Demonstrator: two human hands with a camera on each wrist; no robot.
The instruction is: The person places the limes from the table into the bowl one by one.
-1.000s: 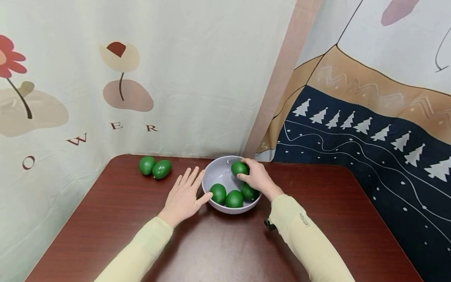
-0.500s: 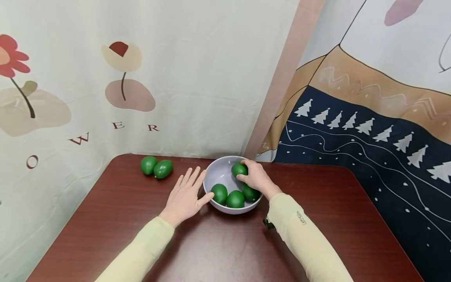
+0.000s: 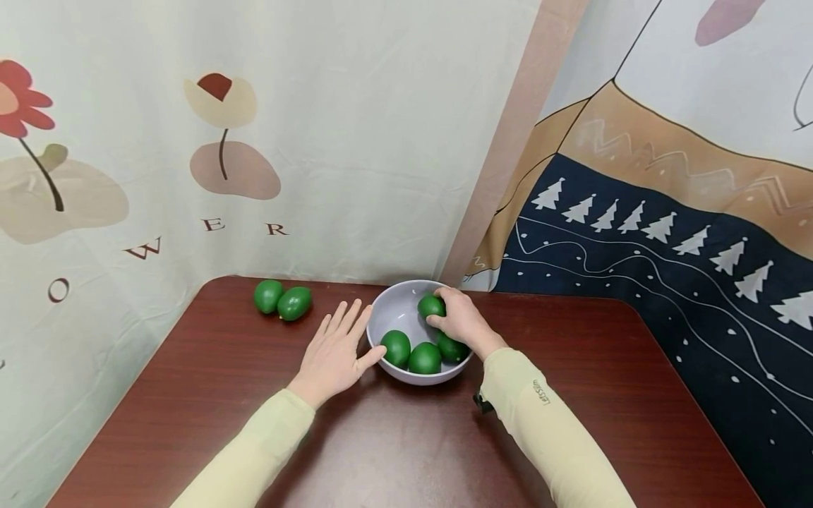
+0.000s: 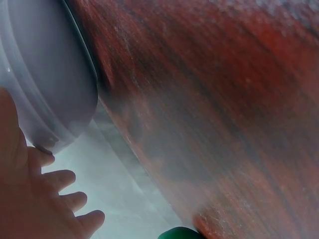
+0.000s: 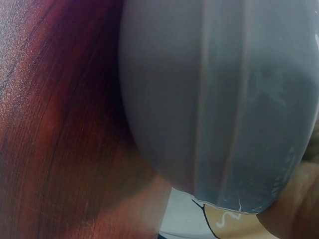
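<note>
Fruit [image 3: 430, 306] there, in the pinch of the right hand [image 3: 468, 321]! Thumb on the near side, fingers curved round the far side, and it's inside the bowl [image 3: 396, 314], over toward the far wall. Resting on the bottom or held off it? The fingers hide that, so I can't tell.

Nearer the body than that thumb sit 3 more: the covered fruit [image 3: 453, 350], partly under the hand, then the middle fruit [image 3: 425, 359], then the left fruit [image 3: 395, 349], just inside the rim from the other thumb.

Across to the left hand [image 3: 333, 353]: fingers straight and spread, holding nothing, thumb out at the rim. Bracing, or merely alongside? Can't tell. Beyond those fingertips, out to the left on the table [image 3: 381, 451], lie 2 loose fruits [image 3: 295, 303], side by side.

Now the craft of it! That skin looks smooth, so I'd want thumb and fingertips squarely opposite, across the widest part, with a gentle squeeze. The palm should ride high over the covered fruit; a knock could roll it. And a light left-hand brace at the rim would help, because a bumped bowl might slide.
</note>
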